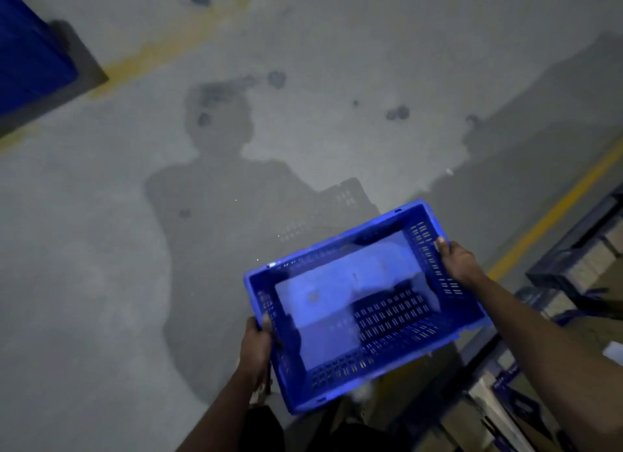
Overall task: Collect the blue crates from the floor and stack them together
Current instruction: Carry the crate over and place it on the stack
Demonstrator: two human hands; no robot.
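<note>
Blue plastic fills the lower middle of the view: a single slotted crate (364, 306), carried open side up in front of the person and clear of the grey concrete floor (101, 266). It sits at a slant, its far corner toward the upper right. Both hands grip it at its two short ends.

The left hand (257, 342) is curled round the near-left end wall, thumb hooked over the rim and lying inside the crate, the other fingers wrapped under the outside and mostly hidden. The right hand (456, 261) clasps the far-right end wall in the same way, thumb (441, 243) over the top edge against the slotted wall, the rest of the fingers behind the rim and out of sight. Both bare forearms reach in from the bottom edge of the frame.

Through the crate's ventilated base and sides the pale floor shows. The person's shadow (215, 188) falls across the concrete ahead, with the crate's slotted outline beside it. A worn yellow line (175, 40) runs across the floor at upper left, and another yellow line (553, 215) at right. A dark blue object (27, 53), blurred, stands in the upper left corner. Cardboard boxes (586, 262) lie packed along the right edge
</note>
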